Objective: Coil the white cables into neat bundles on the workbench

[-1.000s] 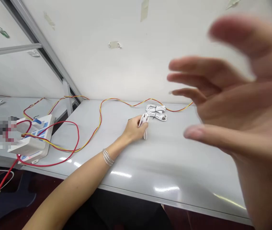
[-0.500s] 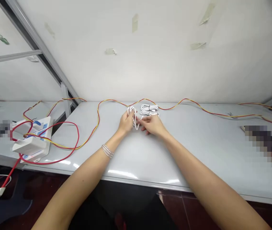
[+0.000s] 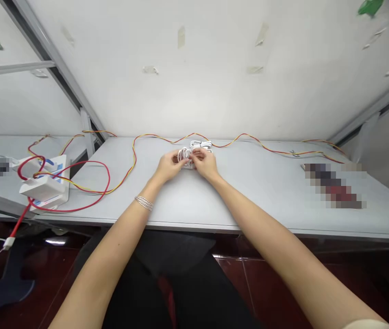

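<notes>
A looped white cable (image 3: 183, 156) is between my two hands near the back of the grey table. My left hand (image 3: 170, 165) is closed round the left side of its loops. From the right, my right hand (image 3: 204, 162) pinches the same cable, its fingertips close to those of my left hand. Just behind my right hand lies a tied white cable bundle (image 3: 201, 145), partly hidden by that hand. A silvery bracelet (image 3: 144, 203) circles my left wrist.
A white power strip (image 3: 62, 178) with bulky plugs and a looped red cable stands at the left. Red and yellow wires (image 3: 134, 153) run along the table's back edge. A blurred-out object (image 3: 333, 185) lies on the right of the grey table (image 3: 270, 201).
The view has shifted, showing more of the right side. My hands have come closer together, and the white cable's hanging loop has been gathered up between them.
</notes>
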`<state>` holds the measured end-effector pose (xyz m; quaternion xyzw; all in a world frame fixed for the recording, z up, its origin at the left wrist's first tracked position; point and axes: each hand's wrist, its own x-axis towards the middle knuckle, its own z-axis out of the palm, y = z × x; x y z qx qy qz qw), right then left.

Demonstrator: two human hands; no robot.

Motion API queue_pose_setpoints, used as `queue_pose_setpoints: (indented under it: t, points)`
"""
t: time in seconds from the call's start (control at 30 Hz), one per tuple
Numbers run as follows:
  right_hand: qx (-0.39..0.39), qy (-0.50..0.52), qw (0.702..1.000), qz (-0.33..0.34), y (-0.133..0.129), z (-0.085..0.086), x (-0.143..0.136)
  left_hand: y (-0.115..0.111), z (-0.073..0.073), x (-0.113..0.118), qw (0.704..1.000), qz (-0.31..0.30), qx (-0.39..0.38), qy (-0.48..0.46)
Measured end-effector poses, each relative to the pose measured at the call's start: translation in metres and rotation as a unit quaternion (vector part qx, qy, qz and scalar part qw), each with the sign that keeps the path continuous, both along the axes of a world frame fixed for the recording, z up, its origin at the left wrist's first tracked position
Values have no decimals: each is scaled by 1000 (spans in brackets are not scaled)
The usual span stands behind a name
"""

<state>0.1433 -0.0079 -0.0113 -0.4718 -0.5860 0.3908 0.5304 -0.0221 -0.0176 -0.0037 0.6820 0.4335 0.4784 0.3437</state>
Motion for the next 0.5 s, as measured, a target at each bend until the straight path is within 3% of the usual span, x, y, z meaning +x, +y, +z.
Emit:
queue_pose_setpoints:
  t: [0.23,0.5]
  points:
    - [16,-22,1000,4,3,-5,0,1,-8,-2,998,-31,2,-46]
    - [-8,23,1000,5,3,-5,3,2,-14,-1,995,86,-7,-49]
